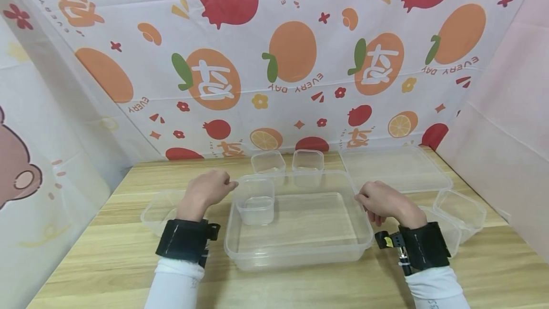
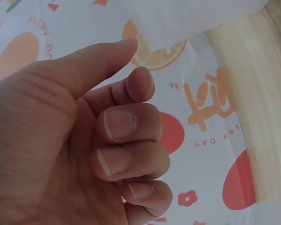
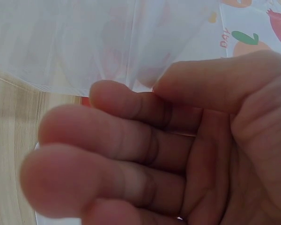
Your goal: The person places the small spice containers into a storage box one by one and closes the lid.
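A large clear plastic food container (image 1: 296,254) stands uncovered at the middle of the table. Inside its left part sits a small clear container (image 1: 256,211). My left hand (image 1: 210,190) hovers just left of the large one's back corner; in the left wrist view its fingers (image 2: 131,164) hang loosely curled around nothing. At the right side, my right hand (image 1: 383,201) touches the rim of the large container. The right wrist view has its thumb and index finger (image 3: 117,98) pinching the translucent wall, partly seen through the plastic.
Two small containers (image 1: 268,162) stand behind the large one. Another small container (image 1: 160,213) is left, partly behind my left arm. Beyond my right wrist are two more containers (image 1: 461,211). A flat clear lid (image 1: 394,168) lies at the back right. A fruit-printed cloth (image 1: 296,108) hangs behind.
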